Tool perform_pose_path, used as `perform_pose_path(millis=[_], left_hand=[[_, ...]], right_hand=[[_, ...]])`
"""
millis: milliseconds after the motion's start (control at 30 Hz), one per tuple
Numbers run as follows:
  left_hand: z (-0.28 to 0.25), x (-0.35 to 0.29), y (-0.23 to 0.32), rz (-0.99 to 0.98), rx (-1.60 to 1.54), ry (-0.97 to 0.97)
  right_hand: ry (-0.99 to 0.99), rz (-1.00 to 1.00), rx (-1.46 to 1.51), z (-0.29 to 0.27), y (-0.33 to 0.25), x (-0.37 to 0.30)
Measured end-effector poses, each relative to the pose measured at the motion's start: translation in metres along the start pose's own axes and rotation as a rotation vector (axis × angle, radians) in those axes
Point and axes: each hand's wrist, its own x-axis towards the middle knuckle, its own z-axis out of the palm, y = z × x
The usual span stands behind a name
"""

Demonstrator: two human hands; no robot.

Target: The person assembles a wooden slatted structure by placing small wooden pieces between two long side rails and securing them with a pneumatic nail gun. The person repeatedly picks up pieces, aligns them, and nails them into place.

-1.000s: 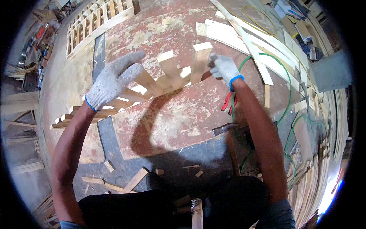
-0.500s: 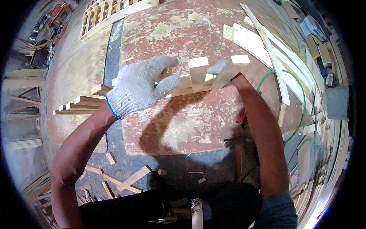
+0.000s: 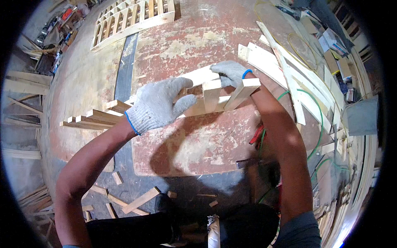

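Observation:
My left hand (image 3: 159, 101), in a white knit glove with a blue cuff, curves round the middle of a slatted wooden frame (image 3: 195, 108). A brownish strip shows dimly between its thumb and fingers. My right hand (image 3: 231, 72), gloved alike, is closed on the right end of a pale flat board (image 3: 200, 76) at the frame's far side. The board's left end lies by my left fingertips. Two upright wood pieces, one (image 3: 211, 95) nearer the middle and one (image 3: 244, 94) under my right wrist, rise from the frame. Several more strips (image 3: 99, 116) stick out at its left.
A finished-looking slatted wooden frame (image 3: 134, 20) lies at the far left. Long pale boards (image 3: 285, 68) and a green hose (image 3: 321, 120) lie on the right. A hammer (image 3: 244, 163) and a red-handled tool (image 3: 257, 135) are near my right forearm. Wood offcuts (image 3: 140, 200) litter the near floor.
My right hand has come up from behind the right-hand uprights, and a pale board now shows in it. My left hand keeps its curved shape on the frame. The view has shifted slightly.

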Motion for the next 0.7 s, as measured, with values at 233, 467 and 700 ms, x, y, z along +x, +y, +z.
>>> perform_pose_path(millis=[233, 467, 700], left_hand=[[-0.001, -0.003, -0.003, -0.053, -0.011, -0.050], [-0.008, -0.001, 0.002, -0.056, 0.035, -0.066], [-0.002, -0.004, -0.002, -0.024, 0.041, -0.024]], right_hand=[[-0.149, 0.575, 0.657, 0.003, -0.047, 0.013], [-0.093, 0.570, 0.550, -0.006, -0.058, 0.013], [0.338, 0.571, 0.626, -0.057, -0.083, -0.014]])
